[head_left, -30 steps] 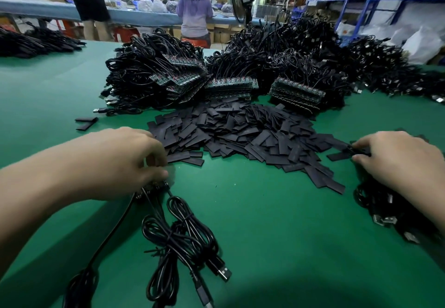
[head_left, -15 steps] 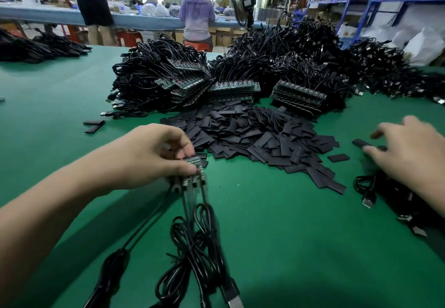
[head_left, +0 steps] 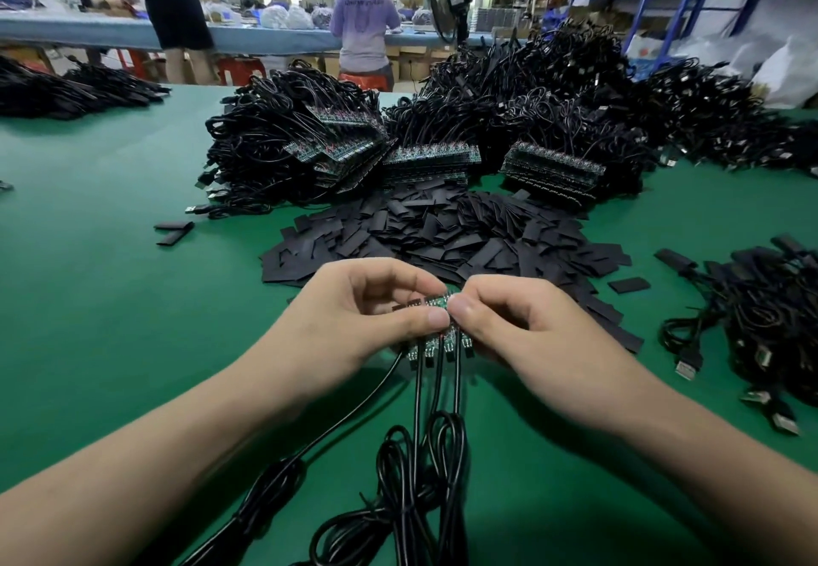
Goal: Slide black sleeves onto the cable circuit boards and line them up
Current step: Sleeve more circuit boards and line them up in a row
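Several small green circuit boards [head_left: 438, 302] on thin black cables [head_left: 418, 455] are now held fanned above the green counter [head_left: 110, 300]. The left grip [head_left: 354, 322] pinches them as before. The right grip [head_left: 522, 331], a moment ago beside the tangled cable pile [head_left: 761, 313], has crossed over and pinches their right edge. Whether it carries a sleeve cannot be told. The heap of flat black sleeves [head_left: 442, 233] lies just beyond, so sleeving looks about to begin.

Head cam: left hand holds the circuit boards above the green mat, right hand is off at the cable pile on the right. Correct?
Not quite. The right hand isn't at the cable pile; the head view shows it pinching the circuit boards together with the left hand, above the green mat.
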Demonstrator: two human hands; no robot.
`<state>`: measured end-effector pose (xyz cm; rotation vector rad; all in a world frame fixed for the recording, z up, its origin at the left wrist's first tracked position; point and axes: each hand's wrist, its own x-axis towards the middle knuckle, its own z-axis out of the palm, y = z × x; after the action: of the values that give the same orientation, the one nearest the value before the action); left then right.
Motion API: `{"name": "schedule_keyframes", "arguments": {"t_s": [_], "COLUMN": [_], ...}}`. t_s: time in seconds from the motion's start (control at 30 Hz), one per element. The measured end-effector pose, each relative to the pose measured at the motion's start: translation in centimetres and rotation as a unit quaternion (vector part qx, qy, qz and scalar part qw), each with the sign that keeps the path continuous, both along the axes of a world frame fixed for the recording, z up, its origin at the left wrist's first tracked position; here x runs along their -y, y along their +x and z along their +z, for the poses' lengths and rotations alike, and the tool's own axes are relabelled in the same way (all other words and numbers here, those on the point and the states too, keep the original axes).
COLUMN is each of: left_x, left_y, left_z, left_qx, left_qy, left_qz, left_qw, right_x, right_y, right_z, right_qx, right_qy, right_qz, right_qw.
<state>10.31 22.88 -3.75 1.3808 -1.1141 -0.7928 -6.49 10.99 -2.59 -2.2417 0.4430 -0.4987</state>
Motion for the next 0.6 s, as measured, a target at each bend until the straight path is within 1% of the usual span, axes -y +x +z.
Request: {"name": "schedule_keyframes", "arguments": {"t_s": [0.1,0.2,0.33,0.47,0.53,0.6], "left_x": [0.1,0.1,0.1,0.0,0.0,-0.1], "left_y": [-0.1,-0.1,-0.2,-0.1,0.0,0.0], "left_z": [-0.4,-0.7,-0.4,-0.4,-0.5,-0.6], "left_qx": [0.033,0.039,0.012,-0.009,-0.026,-0.036], "left_qy": [0.031,0.026,0.007,0.021,0.024,0.026], "left_qz": [-0.002,-0.009,-0.028,-0.032,-0.035,-0.040], "left_qw": [0.999,0.999,0.999,0.999,0.999,0.998], "right_x": [-0.2,-0.2,-0.1,-0.3,-0.4,-0.4], "right_y": [0.0,0.1,0.1,0.2,0.1,0.1], "right_z": [-0.6,-1.3,-1.7,-1.7,-1.7,-1.7], "right_qx": [0.022,0.019,0.033,0.050,0.054,0.053], "right_qy": [0.006,0.029,0.124,0.257,0.294,0.311], "right_qz": [0.004,-0.002,0.026,0.053,0.061,0.064], "right_qw": [1.000,0.999,0.991,0.964,0.952,0.947]}}
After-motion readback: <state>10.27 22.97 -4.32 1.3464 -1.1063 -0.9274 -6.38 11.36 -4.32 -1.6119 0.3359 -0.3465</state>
